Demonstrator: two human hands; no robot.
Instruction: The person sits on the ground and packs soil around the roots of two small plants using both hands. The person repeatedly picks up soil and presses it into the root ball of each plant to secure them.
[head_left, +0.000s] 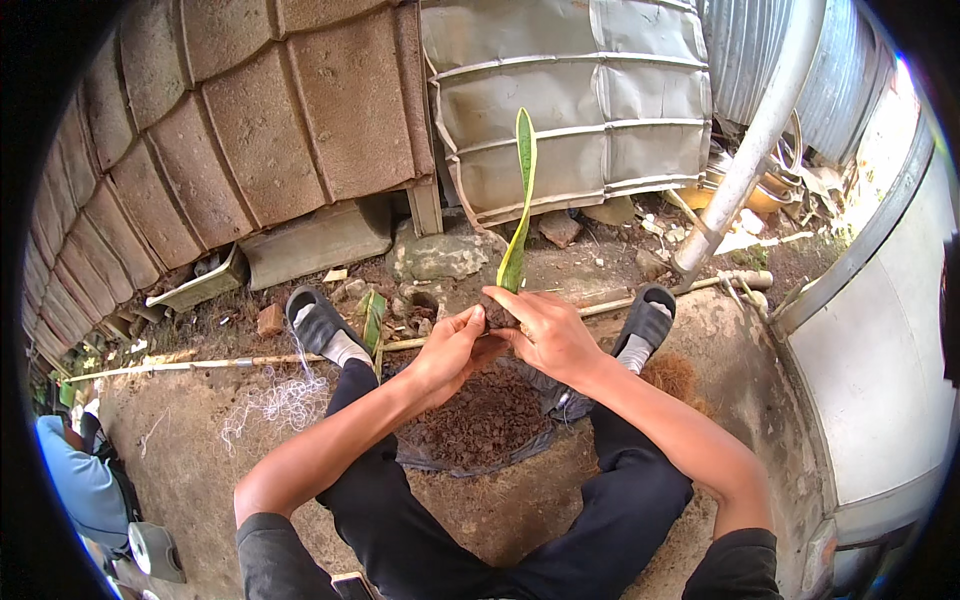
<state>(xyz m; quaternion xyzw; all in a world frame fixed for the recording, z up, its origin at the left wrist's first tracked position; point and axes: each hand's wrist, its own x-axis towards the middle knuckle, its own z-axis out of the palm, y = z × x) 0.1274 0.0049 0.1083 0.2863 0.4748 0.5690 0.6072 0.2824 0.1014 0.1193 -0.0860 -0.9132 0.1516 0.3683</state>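
Between my two hands is a dark ball of soil with a snake plant leaf standing up from it, green with yellow edges. My left hand presses the ball from the left, thumb on its side. From the right, my right hand grips it, index finger across the top near the leaf's base. Below my hands, a heap of dark crumbly soil lies on a black plastic sheet on the ground. The ball's underside is partly hidden by my fingers.
Tangled white string lies left of the soil, and brown fibre lies beyond my right knee. Another variegated leaf stands near my left sandal. A bamboo pole crosses the ground. A person in blue is at far left.
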